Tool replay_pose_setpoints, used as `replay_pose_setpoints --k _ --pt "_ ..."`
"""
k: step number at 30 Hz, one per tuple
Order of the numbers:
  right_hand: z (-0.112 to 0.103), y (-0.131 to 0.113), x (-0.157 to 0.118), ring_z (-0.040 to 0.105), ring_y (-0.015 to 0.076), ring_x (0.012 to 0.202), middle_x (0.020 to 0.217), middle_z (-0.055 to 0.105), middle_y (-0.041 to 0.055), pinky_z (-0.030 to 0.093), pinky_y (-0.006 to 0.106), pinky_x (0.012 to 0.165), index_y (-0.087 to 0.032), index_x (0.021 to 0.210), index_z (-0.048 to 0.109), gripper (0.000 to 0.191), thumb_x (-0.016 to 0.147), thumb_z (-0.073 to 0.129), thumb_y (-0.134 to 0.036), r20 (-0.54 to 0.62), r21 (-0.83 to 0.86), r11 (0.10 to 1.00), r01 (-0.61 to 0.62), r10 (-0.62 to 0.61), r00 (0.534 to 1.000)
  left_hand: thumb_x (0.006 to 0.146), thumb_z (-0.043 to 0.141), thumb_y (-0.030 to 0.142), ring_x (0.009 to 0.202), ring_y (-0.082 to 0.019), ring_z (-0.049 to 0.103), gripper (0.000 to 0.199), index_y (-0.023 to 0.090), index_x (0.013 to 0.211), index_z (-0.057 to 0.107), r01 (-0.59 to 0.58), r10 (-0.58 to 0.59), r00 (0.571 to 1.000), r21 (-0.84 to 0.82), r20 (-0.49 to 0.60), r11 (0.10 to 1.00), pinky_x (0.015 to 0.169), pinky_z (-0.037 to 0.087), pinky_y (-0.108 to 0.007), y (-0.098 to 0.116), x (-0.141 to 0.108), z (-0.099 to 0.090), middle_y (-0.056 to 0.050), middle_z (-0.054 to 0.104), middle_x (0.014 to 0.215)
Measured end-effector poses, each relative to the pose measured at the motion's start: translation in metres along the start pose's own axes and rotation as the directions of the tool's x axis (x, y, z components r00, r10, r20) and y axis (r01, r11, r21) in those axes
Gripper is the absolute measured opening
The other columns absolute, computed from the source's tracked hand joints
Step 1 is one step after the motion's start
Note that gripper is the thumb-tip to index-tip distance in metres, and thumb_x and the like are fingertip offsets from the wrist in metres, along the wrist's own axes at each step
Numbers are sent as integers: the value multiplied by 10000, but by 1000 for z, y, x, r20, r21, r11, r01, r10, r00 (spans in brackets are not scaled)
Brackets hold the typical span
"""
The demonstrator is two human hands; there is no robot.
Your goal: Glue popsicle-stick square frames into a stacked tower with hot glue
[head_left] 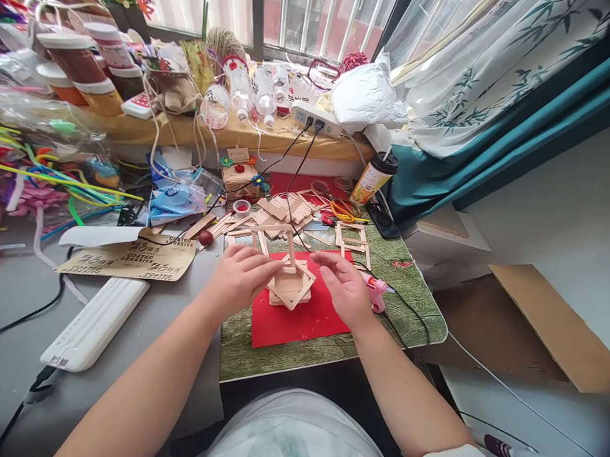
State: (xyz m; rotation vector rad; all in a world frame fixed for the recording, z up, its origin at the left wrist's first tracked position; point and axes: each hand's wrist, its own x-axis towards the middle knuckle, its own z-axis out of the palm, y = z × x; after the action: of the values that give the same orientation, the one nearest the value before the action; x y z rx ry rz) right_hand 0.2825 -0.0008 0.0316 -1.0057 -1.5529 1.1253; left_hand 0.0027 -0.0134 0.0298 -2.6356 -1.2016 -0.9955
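My left hand (240, 279) is closed on a square craft-stick frame (291, 245), which it holds tilted up above a small stack of craft-stick squares (291, 296). The squares in the stack lie turned at different angles. A red sheet (301, 330) lies under the stack. On the other side, my right hand (345, 290) is held beside the stack with its fingers bent and apart, and nothing shows in it. A pink glue gun (377, 291) lies just right of that hand.
Loose craft sticks (285, 213) are heaped behind the stack. More stick frames (352, 240) lie at the right, near orange-handled scissors (346, 210). A lidded cup (375, 177) stands behind a dark phone (383, 219). Sandpaper (134, 262) and a white power strip (96, 324) are on the left.
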Motion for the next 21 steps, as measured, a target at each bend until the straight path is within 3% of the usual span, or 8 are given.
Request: replay_pose_setpoints --k 3,7,12,14,17,19,21 --pt "8 -6 -8 771 254 1129 1217 816 69 636 444 1034 -288 1307 754 383 970 808 -462 48 168 981 -93 86 995 1091 609 205 1047 -223 735 345 326 1408 675 -91 93 995 -52 33 994 997 445 -446 13 3 -3 -16 839 1191" --pt "14 -8 -11 776 223 848 980 835 57 669 376 781 -245 1079 818 314 905 854 -504 26 208 952 -223 223 975 1102 570 214 1110 -224 739 410 371 1472 651 -78 94 983 -107 159 991 1075 434 -471 20 2 -2 -19 830 1229" --pt "17 -9 -16 797 247 910 1024 844 64 683 399 840 -244 1066 828 335 848 901 -488 53 233 932 -278 273 960 1109 567 248 1192 -232 728 424 430 1483 652 -21 62 966 -166 249 986 1171 411 -500 22 -1 1 -11 823 1259" --pt "15 -8 -16 783 225 823 940 833 52 682 381 790 -238 1041 828 316 850 901 -478 46 237 929 -284 282 958 1097 596 247 1238 -235 713 418 426 1468 663 -34 69 980 -185 188 982 1178 432 -488 22 -1 1 -11 810 1299" --pt "7 -1 -13 718 172 667 823 792 22 648 328 664 -226 1016 815 285 866 892 -456 -63 263 932 -248 274 960 1046 683 259 1317 -257 677 386 382 1411 698 22 -32 998 -197 -49 980 1148 504 -457 19 -1 -2 -41 774 1368" --pt "2 5 -11 685 147 624 798 772 5 623 305 634 -223 1018 800 273 877 885 -440 -161 290 933 -214 268 950 1021 714 253 1275 -259 693 340 335 1351 720 106 -151 969 -224 -195 969 1113 540 -445 14 -1 -5 -63 774 1341" --pt "-1 9 -9 672 140 611 790 759 -4 609 300 625 -220 1025 785 279 879 884 -436 -201 314 927 -206 277 940 1038 686 260 1158 -238 730 237 286 1266 741 222 -292 926 -282 -240 934 1046 570 -421 10 -2 -6 -65 800 1229"
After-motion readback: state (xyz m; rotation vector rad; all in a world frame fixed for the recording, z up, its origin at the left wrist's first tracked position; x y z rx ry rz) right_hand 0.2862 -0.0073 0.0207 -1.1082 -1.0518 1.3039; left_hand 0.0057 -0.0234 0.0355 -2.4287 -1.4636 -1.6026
